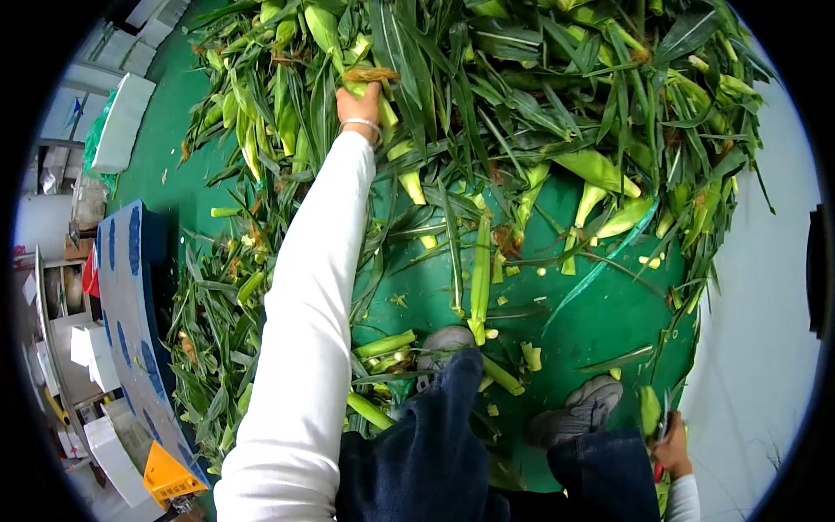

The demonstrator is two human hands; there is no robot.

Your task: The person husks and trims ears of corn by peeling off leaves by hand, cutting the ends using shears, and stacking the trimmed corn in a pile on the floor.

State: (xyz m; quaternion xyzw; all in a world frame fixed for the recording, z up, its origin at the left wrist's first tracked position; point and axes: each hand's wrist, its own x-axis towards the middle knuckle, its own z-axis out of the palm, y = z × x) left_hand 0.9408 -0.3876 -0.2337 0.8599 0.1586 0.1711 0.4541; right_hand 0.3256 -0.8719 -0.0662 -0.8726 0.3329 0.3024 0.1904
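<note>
My left hand [358, 108], in a white sleeve with a pale bracelet at the wrist, reaches forward to the corn heap [522, 87]. Its fingers close around a green-husked ear of corn [355, 87] with brown silk by the fingertips; part of the ear is hidden by leaves. Low at the right edge, my right hand [672, 450] is closed on a red-handled tool [658, 472] with a metallic part above the fist. Its exact kind is hard to make out. Right above that hand is a light green piece of corn [650, 410].
Cut stalk pieces and husk bits litter the green floor [600, 300] around my shoes [578, 411]. A blue-grey panel [130, 304], a yellow object [170, 474] and shelves [61, 296] stand at the left. A white wall [757, 304] rises at the right.
</note>
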